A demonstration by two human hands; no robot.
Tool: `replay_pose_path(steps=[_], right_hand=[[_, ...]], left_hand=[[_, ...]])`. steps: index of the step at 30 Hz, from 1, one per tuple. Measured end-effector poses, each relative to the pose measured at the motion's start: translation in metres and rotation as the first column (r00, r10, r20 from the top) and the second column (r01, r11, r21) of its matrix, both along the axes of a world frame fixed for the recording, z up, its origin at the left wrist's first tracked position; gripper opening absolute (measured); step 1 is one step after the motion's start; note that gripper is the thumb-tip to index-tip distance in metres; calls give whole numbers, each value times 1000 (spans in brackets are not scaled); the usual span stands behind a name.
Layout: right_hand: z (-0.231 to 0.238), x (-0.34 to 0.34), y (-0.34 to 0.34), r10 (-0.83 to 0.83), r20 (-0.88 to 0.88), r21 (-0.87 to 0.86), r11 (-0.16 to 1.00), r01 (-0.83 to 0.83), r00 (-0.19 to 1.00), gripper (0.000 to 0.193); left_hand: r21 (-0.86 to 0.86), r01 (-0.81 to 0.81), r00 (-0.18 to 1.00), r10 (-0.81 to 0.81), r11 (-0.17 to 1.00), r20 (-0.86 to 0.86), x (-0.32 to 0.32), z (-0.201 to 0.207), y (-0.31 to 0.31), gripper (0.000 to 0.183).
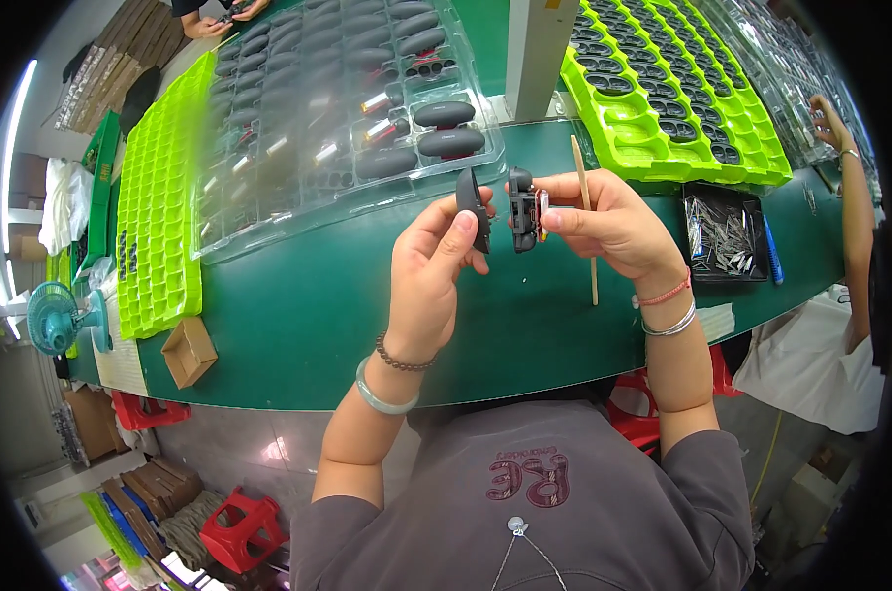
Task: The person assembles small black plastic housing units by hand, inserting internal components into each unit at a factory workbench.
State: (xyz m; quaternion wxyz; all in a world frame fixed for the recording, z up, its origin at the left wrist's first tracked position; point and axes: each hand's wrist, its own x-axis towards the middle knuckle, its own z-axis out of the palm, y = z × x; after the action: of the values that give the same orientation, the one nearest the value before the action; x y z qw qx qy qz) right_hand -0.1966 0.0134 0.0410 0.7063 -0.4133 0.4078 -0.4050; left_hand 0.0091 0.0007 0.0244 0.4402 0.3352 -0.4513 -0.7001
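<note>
My left hand point(428, 276) holds a thin dark grey shell cover point(473, 204) edge-on, pinched between thumb and fingers. My right hand point(613, 225) grips a small dark housing with metal and red parts inside point(525, 209), and a long wooden stick point(585, 212) runs through the same fingers, pointing up and down. The two parts face each other a few centimetres apart above the green table point(298, 325).
A clear blister tray point(338, 108) with several dark oval shells lies behind my hands. Bright green trays point(156, 217) point(663, 89) sit left and right. A black tray of small metal pieces point(727, 236), a small cardboard box point(188, 352), a white post point(540, 44) and another person's arm point(855, 197) are nearby.
</note>
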Motion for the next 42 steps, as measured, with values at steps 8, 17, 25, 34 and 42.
replay_pose_path(steps=[8, 17, 25, 34, 42], right_hand=[[1, 1, 1, 37, 29, 7, 999, -38, 999, 34], [1, 2, 1, 68, 36, 9, 998, -69, 997, 35], [-1, 2, 2, 66, 48, 25, 997, -67, 997, 36], [0, 2, 2, 37, 10, 27, 999, -37, 999, 37], [-1, 2, 2, 42, 23, 28, 999, -43, 999, 37]], left_hand=[[101, 49, 998, -44, 994, -53, -1, 0, -1, 28], [67, 72, 997, -70, 995, -23, 0, 0, -2, 28], [161, 78, 993, -63, 984, -96, 0, 2, -3, 28], [175, 126, 987, -105, 976, -125, 1, 2, -4, 28], [180, 147, 982, -121, 973, -145, 2, 0, -5, 27]])
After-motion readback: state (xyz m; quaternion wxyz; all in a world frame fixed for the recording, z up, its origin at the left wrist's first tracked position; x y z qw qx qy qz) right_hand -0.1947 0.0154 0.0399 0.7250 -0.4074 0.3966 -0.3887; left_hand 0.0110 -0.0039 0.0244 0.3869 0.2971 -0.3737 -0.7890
